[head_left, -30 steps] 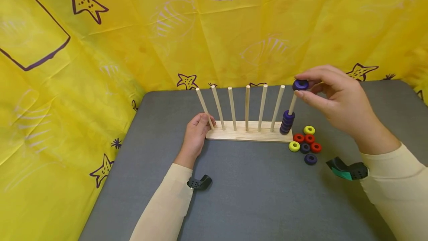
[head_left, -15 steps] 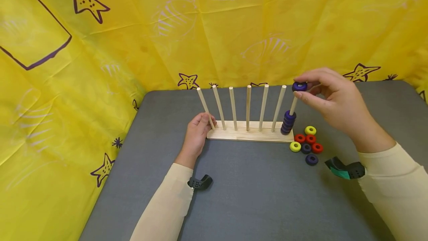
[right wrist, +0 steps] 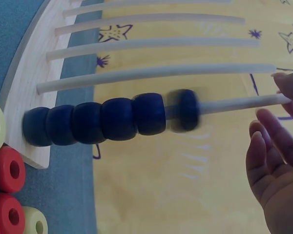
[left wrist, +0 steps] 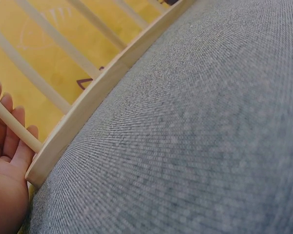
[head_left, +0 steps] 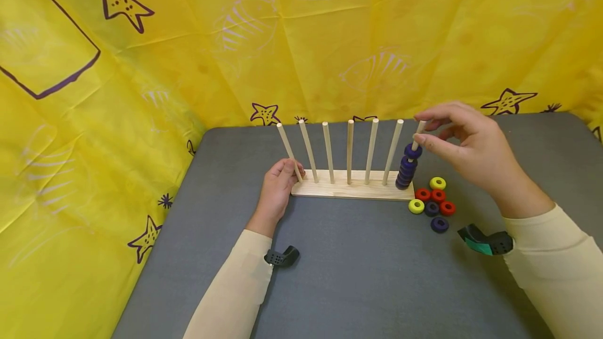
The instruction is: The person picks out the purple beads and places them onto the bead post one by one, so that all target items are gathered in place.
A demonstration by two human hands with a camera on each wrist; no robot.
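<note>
A wooden peg rack with a row of upright pegs stands on the table. At its left end my left hand grips it, thumb and fingers around the end peg. The rightmost peg carries a stack of dark blue rings. Above the stack, one more blue ring is on the same peg, blurred, with a gap beneath it. My right hand is at the top of that peg, thumb and fingertips spread around the tip, apart from the ring.
Loose rings lie right of the rack: red rings, yellow rings and dark blue rings. The grey table runs back to a yellow patterned cloth behind and at the left.
My right hand has let go of the blue ring it pinched at the peg's top. The ring has slid down the peg towards the stack. My left hand stays put.
</note>
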